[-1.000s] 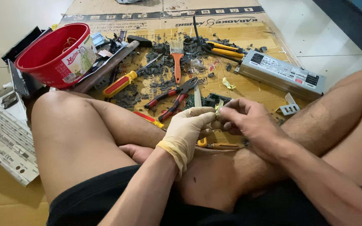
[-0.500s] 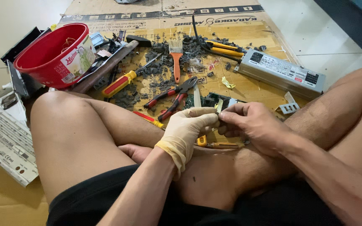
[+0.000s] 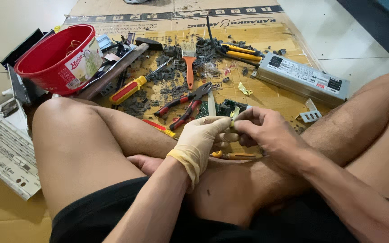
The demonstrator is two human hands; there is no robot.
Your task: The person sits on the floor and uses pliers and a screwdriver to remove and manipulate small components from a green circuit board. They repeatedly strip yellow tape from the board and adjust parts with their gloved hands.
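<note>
Together, the gloved left hand and bare right hand pinch a small yellowish part, steadying it above the green circuit board.

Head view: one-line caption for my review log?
Gloved left hand and bare right hand pinch a small part above scattered tools on cardboard.

Small part pinched between both hands mostly hidden by fingers; green board partly covered; forearms cut off at frame edge.
</note>
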